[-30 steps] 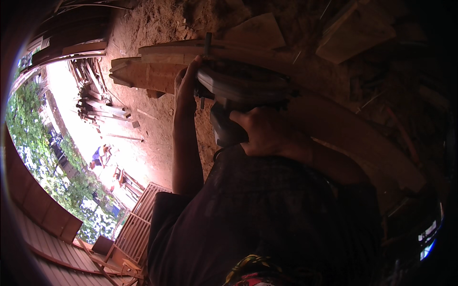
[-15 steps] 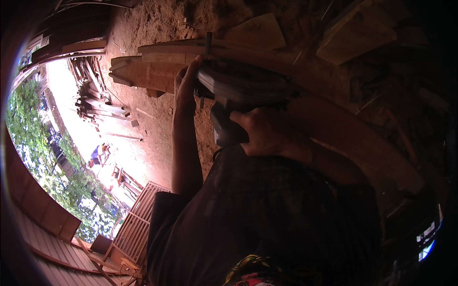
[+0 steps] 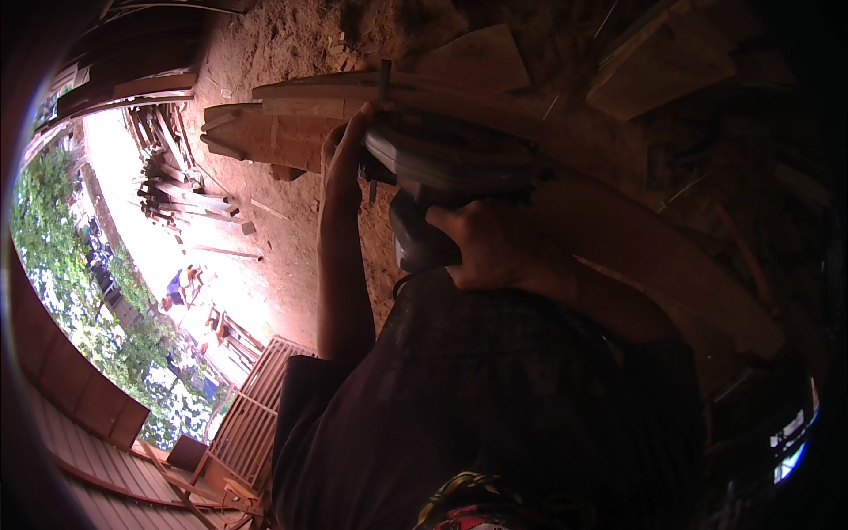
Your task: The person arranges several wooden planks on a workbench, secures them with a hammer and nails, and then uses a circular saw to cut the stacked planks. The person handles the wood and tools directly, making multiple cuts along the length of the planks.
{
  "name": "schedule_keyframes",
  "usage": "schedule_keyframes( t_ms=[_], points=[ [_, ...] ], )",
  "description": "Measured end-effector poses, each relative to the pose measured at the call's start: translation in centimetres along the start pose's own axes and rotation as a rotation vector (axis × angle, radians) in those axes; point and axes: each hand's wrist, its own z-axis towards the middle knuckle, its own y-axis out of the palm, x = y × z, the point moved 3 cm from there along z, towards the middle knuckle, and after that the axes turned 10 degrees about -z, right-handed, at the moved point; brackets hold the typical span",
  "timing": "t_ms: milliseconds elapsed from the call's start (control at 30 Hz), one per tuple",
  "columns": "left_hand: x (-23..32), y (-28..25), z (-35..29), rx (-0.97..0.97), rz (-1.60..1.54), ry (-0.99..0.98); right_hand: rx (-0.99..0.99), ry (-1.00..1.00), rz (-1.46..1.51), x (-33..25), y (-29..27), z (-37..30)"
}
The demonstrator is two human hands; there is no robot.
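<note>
A dark handheld circular saw (image 3: 446, 163) rests over a long board (image 3: 296, 140), in deep shade. My right hand (image 3: 486, 237) is wrapped around the saw's rear handle, thumb toward the grip. At the saw's front end is my left hand (image 3: 344, 152), its fingers curled against the front of the tool beside a thin dark bar (image 3: 384, 84). Part of that grip is hidden, and shadow hides the blade and where it meets the wood.
Curved wooden pieces (image 3: 680, 265) lie to the right, with flat boards (image 3: 662, 71) at the far right. Sawdust covers the ground (image 3: 291, 35). Stacked timber (image 3: 181, 190) and a person in blue (image 3: 181, 284) are off to the left. A slatted wooden frame (image 3: 256, 406) stands at lower left.
My hands and the saw keep almost the same place. The distant person in blue has shifted posture slightly.
</note>
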Motion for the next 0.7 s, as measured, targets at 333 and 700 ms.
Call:
schedule_keyframes(
  t_ms=[333, 700],
  points=[
    [-0.8, -0.8, 0.7, 0.059, 0.002, -0.013, -0.024, -0.009, 0.044, 0.0, 0.2, 0.3],
    [0.3, -0.3, -0.2, 0.053, -0.003, -0.011, -0.032, 0.014, 0.037, -0.3, 0.0, 0.5]
  ],
)
